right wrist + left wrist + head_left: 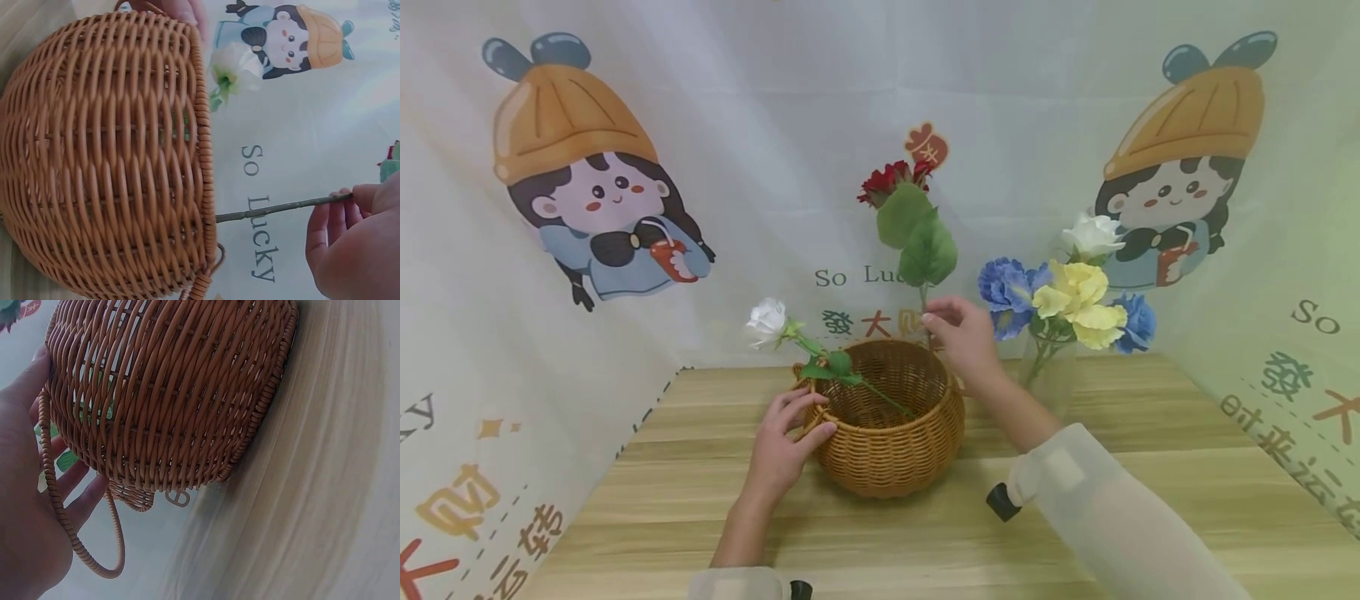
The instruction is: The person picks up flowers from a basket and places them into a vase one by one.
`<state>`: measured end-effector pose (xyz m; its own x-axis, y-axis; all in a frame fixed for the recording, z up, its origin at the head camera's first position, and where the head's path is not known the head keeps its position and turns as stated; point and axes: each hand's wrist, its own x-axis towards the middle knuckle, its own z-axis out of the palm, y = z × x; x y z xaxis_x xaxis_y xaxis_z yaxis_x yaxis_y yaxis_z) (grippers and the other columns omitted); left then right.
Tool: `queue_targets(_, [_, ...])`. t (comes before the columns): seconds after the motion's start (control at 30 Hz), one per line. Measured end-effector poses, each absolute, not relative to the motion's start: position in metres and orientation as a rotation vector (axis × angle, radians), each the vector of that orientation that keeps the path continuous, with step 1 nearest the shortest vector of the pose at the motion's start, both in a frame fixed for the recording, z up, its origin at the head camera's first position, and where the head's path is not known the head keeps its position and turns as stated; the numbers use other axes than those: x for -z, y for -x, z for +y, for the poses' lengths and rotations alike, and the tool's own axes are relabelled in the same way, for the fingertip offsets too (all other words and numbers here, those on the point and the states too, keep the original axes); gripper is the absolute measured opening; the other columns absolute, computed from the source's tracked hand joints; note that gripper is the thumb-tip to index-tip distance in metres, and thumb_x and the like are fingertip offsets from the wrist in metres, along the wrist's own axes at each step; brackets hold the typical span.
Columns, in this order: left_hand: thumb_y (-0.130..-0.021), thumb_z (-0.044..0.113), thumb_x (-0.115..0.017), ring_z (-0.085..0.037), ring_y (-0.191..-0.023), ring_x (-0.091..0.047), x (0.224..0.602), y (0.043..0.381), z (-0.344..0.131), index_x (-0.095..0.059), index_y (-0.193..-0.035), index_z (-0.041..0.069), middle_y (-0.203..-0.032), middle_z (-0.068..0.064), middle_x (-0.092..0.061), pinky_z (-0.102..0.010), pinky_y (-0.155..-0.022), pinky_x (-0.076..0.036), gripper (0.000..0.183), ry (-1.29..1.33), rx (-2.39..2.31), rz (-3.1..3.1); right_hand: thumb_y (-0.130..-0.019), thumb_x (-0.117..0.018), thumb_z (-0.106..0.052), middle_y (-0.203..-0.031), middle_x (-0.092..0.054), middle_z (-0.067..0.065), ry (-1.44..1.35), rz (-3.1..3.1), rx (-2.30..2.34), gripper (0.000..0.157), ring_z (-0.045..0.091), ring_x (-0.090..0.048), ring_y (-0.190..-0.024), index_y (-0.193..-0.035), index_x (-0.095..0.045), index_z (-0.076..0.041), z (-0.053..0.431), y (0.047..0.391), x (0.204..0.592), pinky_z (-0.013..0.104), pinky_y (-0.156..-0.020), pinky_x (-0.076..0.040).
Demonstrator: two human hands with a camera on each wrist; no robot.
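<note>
A round brown wicker basket (887, 458) stands on the wooden table. My left hand (782, 442) holds its left side at the rim, thumb and fingers spread; in the left wrist view a looped wicker handle (115, 547) hangs by the fingers. A white rose (767, 323) leans out over the left rim, its green stem running inside. My right hand (966, 342) pinches the stem (275, 209) of a red flower (895, 182) with broad green leaves (928, 254), upright over the basket's far right side. Below the rim, the basket weave hides that stem.
Right of the basket, a clear vase (1052, 375) holds blue, yellow and white flowers (1082, 304), close behind my right forearm. Printed cloth (760, 167) hangs around the back and sides of the table (662, 492).
</note>
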<state>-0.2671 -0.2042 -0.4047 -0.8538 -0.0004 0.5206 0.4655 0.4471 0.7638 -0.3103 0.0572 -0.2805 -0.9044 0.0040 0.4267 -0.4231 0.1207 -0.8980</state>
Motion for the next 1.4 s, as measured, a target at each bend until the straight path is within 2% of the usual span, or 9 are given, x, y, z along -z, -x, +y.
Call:
queue_targets(0.1, [-0.085,0.027,-0.077,-0.029,-0.126,-0.045,0.404,0.266,-0.204,-0.068,-0.114,0.009,-0.135,-0.011,-0.049,-0.05,-0.098,-0.044,0.036,0.389,1.4,-2.253,-0.094,-0.062,-0.001,-0.099,-0.067,0.021,-0.391,-2.012,-1.86,0.016,0.017,-0.063,-0.081,-0.108,-0.063,0.007,0.061,0.31,0.278,0.028,-0.07,-0.056])
queue_targets(0.27, [-0.084,0.026,-0.078,-0.029,-0.127,-0.044,0.403,0.266,-0.204,-0.068,-0.115,0.009,-0.135,-0.012,-0.049,-0.05,-0.098,-0.044,0.036,0.39,1.397,-2.255,-0.093,-0.062,0.001,-0.098,-0.066,0.019,-0.386,-1.888,-1.904,0.016,0.02,-0.064,-0.081,-0.108,-0.062,0.008,0.066,0.31,0.274,0.029,-0.069,-0.056])
queue_targets(0.5, [-0.085,0.024,-0.077,-0.03,-0.126,-0.044,0.403,0.265,-0.202,-0.068,-0.114,0.01,-0.135,-0.013,-0.049,-0.051,-0.097,-0.044,0.034,0.385,1.39,-2.256,-0.092,-0.062,0.002,-0.097,-0.066,0.018,-0.399,-1.85,-1.899,0.019,0.012,-0.063,-0.077,-0.11,-0.061,0.01,0.074,0.303,0.267,0.029,-0.071,-0.056])
queue_targets(0.77, [-0.086,0.012,-0.075,-0.04,-0.127,-0.041,0.392,0.256,-0.195,-0.066,-0.115,0.0,-0.135,-0.025,-0.046,-0.058,-0.098,-0.041,0.033,0.387,1.424,-2.24,-0.091,-0.062,0.005,-0.094,-0.066,0.021,-0.441,-1.871,-1.828,0.017,0.013,-0.062,-0.073,-0.107,-0.062,0.011,0.089,0.293,0.273,0.023,-0.065,-0.054])
queue_targets(0.93, [-0.086,0.019,-0.076,-0.032,-0.128,-0.042,0.4,0.264,-0.201,-0.067,-0.115,0.005,-0.135,-0.017,-0.048,-0.054,-0.098,-0.042,0.034,0.382,1.401,-2.258,-0.091,-0.062,0.005,-0.09,-0.066,0.02,-0.446,-1.91,-1.78,0.017,0.011,-0.062,-0.07,-0.106,-0.062,0.012,0.1,0.288,0.279,0.023,-0.065,-0.054])
queue_targets(1.07, [-0.085,0.024,-0.077,-0.028,-0.128,-0.043,0.404,0.267,-0.203,-0.068,-0.115,0.008,-0.134,-0.012,-0.05,-0.052,-0.098,-0.043,0.035,0.394,1.393,-2.251,-0.091,-0.061,0.005,-0.084,-0.066,0.01,-0.439,-1.921,-1.797,0.014,0.01,-0.061,-0.069,-0.104,-0.061,0.012,0.11,0.282,0.283,0.023,-0.064,-0.054])
queue_targets(1.17, [-0.085,0.026,-0.077,-0.027,-0.128,-0.043,0.405,0.267,-0.203,-0.068,-0.114,0.008,-0.133,-0.012,-0.05,-0.052,-0.097,-0.044,0.035,0.402,1.397,-2.238,-0.091,-0.061,0.006,-0.084,-0.066,0.008,-0.442,-1.934,-1.798,0.014,0.009,-0.061,-0.071,-0.104,-0.06,0.013,0.117,0.278,0.286,0.023,-0.066,-0.054])
queue_targets(1.4, [-0.085,0.025,-0.077,-0.028,-0.128,-0.044,0.404,0.267,-0.203,-0.069,-0.113,0.008,-0.133,-0.013,-0.051,-0.052,-0.097,-0.043,0.033,0.41,1.417,-2.221,-0.092,-0.062,0.003,-0.091,-0.066,0.02,-0.438,-2.001,-1.688,0.016,0.01,-0.061,-0.075,-0.105,-0.061,0.013,0.135,0.272,0.295,0.023,-0.068,-0.054])
